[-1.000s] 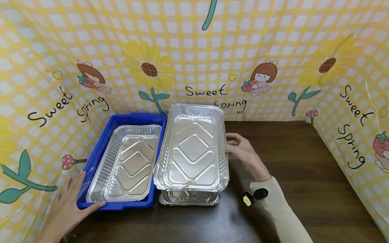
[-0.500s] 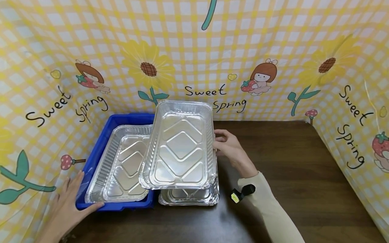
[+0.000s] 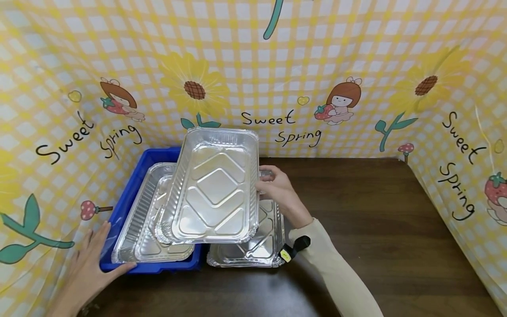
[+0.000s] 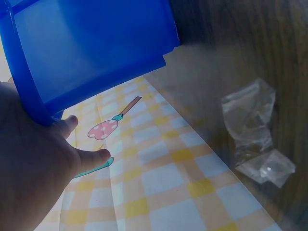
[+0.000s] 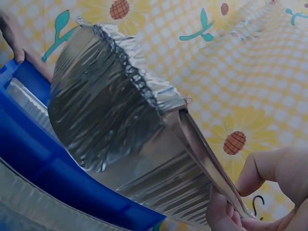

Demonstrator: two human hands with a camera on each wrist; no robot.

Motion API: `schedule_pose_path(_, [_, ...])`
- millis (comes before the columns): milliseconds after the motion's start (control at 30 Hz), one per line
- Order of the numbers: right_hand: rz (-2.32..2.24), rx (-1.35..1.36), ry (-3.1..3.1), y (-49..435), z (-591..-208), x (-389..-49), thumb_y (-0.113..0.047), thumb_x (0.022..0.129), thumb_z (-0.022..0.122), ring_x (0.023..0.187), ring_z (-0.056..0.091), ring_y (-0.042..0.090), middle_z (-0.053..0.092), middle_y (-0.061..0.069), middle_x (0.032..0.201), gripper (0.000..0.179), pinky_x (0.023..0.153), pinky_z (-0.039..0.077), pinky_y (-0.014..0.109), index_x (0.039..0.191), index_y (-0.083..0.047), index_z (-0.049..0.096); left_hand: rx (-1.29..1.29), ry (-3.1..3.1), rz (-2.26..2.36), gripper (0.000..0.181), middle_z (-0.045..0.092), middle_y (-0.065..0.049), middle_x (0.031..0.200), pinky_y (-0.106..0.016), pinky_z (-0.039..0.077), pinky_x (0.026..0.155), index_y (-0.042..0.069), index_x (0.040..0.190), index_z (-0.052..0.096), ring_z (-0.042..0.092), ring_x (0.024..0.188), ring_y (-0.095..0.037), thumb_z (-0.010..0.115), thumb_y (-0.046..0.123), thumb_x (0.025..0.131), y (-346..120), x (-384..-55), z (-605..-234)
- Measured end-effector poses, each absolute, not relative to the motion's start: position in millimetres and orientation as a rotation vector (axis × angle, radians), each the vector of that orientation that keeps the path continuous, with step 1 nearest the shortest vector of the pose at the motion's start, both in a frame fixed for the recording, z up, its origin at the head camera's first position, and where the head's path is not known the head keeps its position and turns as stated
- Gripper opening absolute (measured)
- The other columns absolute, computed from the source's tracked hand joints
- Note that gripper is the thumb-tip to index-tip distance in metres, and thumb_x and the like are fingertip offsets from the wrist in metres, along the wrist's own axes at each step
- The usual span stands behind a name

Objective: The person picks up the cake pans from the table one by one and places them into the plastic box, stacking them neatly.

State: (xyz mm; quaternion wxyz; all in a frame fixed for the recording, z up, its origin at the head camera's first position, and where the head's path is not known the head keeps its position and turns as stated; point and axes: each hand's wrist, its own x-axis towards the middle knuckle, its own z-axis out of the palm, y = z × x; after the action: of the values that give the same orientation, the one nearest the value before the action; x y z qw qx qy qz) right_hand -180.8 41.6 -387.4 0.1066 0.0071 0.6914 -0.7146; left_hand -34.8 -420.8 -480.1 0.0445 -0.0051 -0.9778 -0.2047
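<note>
My right hand (image 3: 279,193) pinches the right rim of a rectangular aluminium foil tray (image 3: 215,182), thumb and fingers on its edge. The tray is raised and slightly tilted, overlapping the right side of a blue plastic bin (image 3: 123,207). In the right wrist view the crinkled outer wall of this foil tray (image 5: 106,101) shows above the bin. Another foil tray (image 3: 142,220) lies inside the bin, partly hidden by the held one. My left hand (image 3: 85,268) rests at the bin's near left corner, fingers extended along the side and thumb along the front rim.
More foil trays, nested in a stack (image 3: 263,246), stand on the dark wooden table (image 3: 376,229) right of the bin. A crumpled clear plastic piece (image 4: 255,134) lies on the table near the left hand. Checked cloth (image 3: 253,66) walls the back and sides.
My right hand has carried the held foil tray leftward from over the stack to over the bin, uncovering more of the stack. The left hand has stayed at the bin's corner.
</note>
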Motion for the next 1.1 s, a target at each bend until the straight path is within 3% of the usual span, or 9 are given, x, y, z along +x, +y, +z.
schedule_pose_path(667, [-2.098, -0.017, 1.984, -16, -389, -186, 0.004, 0.084, 0.063, 0.068, 0.062, 0.016, 0.06, 0.011, 0.101, 0.062, 0.07, 0.065, 0.038, 0.146, 0.001, 0.053, -0.035, -2.948, -0.697, 0.125, 0.01, -0.031, 0.172, -0.079, -0.01, 0.116, 0.016, 0.172, 0.001, -0.009, 0.158, -0.051, 0.085, 0.048, 0.085, -418, -35, -478])
schedule_pose_path(1100, [-2.125, 0.02, 2.016, -52, -397, -187, 0.004, 0.083, 0.067, 0.067, 0.061, 0.015, 0.06, 0.007, 0.091, 0.058, 0.064, 0.064, 0.035, 0.14, 0.003, 0.056, -0.034, -2.937, -0.722, 0.127, 0.008, -0.029, 0.173, -0.079, -0.012, 0.115, 0.016, 0.172, 0.002, -0.009, 0.158, -0.052, 0.088, 0.045, 0.082, -421, -33, -481])
